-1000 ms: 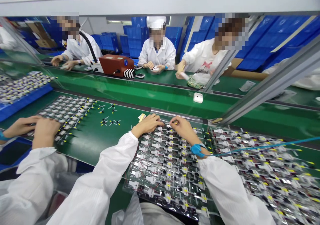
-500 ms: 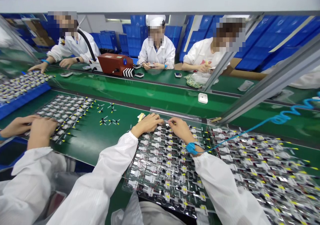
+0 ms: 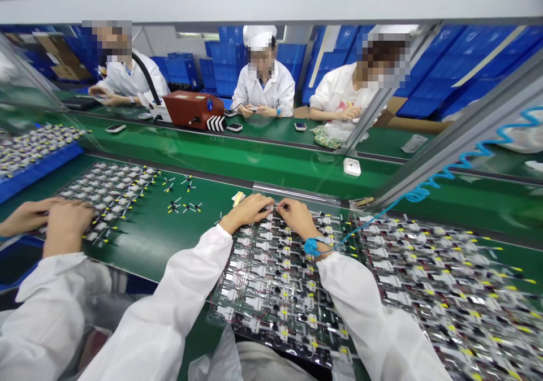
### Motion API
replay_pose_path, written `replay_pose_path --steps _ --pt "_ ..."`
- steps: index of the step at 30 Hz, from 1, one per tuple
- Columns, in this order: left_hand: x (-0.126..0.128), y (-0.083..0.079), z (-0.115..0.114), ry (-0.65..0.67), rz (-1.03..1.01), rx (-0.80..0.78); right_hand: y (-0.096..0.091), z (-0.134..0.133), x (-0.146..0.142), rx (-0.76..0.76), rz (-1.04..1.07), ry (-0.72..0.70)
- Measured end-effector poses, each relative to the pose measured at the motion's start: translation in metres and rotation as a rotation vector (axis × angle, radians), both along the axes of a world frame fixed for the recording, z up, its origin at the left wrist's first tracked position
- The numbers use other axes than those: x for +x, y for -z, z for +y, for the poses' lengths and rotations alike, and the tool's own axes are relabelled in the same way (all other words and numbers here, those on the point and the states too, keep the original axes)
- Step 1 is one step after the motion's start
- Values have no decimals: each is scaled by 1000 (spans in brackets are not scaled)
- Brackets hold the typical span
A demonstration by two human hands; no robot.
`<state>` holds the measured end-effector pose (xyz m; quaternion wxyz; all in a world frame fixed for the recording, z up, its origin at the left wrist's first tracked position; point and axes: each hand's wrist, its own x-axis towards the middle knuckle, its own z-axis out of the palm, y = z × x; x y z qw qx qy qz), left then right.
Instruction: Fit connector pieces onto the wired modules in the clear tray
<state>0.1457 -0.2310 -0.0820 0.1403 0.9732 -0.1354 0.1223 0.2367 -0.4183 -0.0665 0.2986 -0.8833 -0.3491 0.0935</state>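
A clear plastic tray (image 3: pixel 250 323) in front of me holds rows of small white parts with thin wires, black pieces and yellow-tipped strips. At its far edge my left hand (image 3: pixel 250 209) is closed, thumb and fingertips pinching what looks like one of the small white parts. Close beside it, nearly meeting those fingertips, my right hand (image 3: pixel 296 218) pinches a small dark piece too small to name. A blue wrist strap (image 3: pixel 313 247) with a coiled cord circles my right wrist.
A second filled tray (image 3: pixel 441 290) lies to the right. At left, a co-worker's hands (image 3: pixel 70 223) rest on another filled tray (image 3: pixel 112 186), near loose black-and-yellow pieces (image 3: pixel 186 207). A metal post (image 3: pixel 441 121) slants up at right. People sit across the bench.
My right hand has shifted slightly left, closer to my left fingertips, and its cord has swung. Across the bench, the person at left has drawn their hands back.
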Motion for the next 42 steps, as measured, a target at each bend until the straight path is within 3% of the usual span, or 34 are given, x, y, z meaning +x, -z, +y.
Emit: replay_pose_path --steps 9,42 --pt "2 10 2 -16 -13 -77 4 1 0 4 0 -19" --pt "7 9 1 49 30 -69 5 6 0 -46 16 -22"
